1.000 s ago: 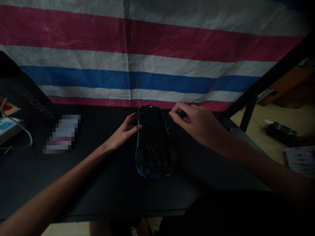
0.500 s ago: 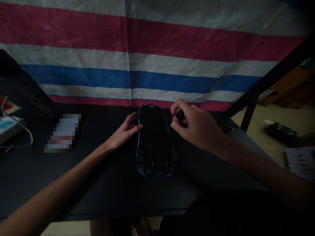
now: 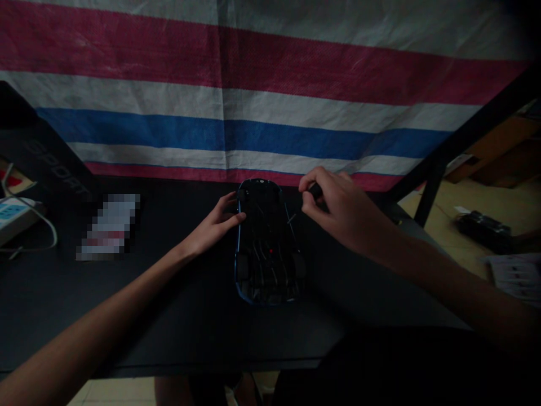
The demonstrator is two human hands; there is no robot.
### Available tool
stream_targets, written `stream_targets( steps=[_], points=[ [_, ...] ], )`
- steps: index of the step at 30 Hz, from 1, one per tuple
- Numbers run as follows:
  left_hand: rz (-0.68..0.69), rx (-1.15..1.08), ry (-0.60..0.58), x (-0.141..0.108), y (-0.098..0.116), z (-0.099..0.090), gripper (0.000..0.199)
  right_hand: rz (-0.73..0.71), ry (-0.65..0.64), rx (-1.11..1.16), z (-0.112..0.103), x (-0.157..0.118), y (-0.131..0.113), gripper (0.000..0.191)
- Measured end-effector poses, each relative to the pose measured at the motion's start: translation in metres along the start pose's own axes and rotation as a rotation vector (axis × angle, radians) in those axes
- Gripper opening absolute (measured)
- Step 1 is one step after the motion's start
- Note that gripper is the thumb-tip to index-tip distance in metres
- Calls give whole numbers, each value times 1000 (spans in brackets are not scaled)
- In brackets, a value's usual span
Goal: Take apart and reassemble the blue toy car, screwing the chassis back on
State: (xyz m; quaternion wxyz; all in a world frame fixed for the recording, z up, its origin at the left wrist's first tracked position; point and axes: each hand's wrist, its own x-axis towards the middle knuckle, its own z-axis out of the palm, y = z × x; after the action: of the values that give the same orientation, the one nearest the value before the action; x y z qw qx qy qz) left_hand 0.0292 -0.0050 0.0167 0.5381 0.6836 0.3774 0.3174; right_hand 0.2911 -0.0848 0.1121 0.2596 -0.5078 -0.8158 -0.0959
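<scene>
A toy car point(image 3: 270, 242) lies upside down on the dark table, its black underside and wheels facing up and a blue body edge showing around it. My left hand point(image 3: 222, 220) grips the car's left side, with the thumb over the edge and the other fingers beside the front wheel. Off the car's right side, my right hand point(image 3: 333, 206) is closed around the dark handle of a screwdriver point(image 3: 314, 192). Its thin shaft slants down toward the car's right edge; whether the tip touches the car is too dark to tell.
On the left of the table point(image 3: 169, 316) are a blurred-out flat item point(image 3: 110, 225), a black box marked SPORT point(image 3: 54, 163) and a white power strip point(image 3: 19, 217) with a cable. A striped sheet point(image 3: 270, 101) hangs behind. Past the right edge, a dark object point(image 3: 484, 230) lies on the floor.
My right hand has shifted slightly right, away from the car, with the screwdriver still in it. My left hand and the car stay about where they were.
</scene>
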Motion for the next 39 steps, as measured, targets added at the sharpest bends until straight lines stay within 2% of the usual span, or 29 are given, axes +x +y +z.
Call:
stream_targets(
  steps=[7,11,16,19,26,32,36,39],
  points=[
    [18,34,-4,0,1,-1,73,-2,-40,-74,-3,-2,-4,10],
    [18,36,4,1,0,0,73,71,-40,-176,-4,-1,-5,22],
    [3,49,15,-1,3,-1,74,11,-12,-50,2,-1,7,10],
    [10,63,13,-1,3,-1,74,6,1,-7,3,-3,11,14],
    [13,45,10,2,0,-2,72,58,-80,-35,-2,-4,2,20],
    [16,18,12,2,-2,-2,74,103,-14,76,7,-5,5,15],
    [22,38,12,2,-3,-3,74,59,-31,160,5,-5,4,18],
    [30,31,6,3,-5,-4,74,21,-54,138,-1,-3,2,16]
  ],
)
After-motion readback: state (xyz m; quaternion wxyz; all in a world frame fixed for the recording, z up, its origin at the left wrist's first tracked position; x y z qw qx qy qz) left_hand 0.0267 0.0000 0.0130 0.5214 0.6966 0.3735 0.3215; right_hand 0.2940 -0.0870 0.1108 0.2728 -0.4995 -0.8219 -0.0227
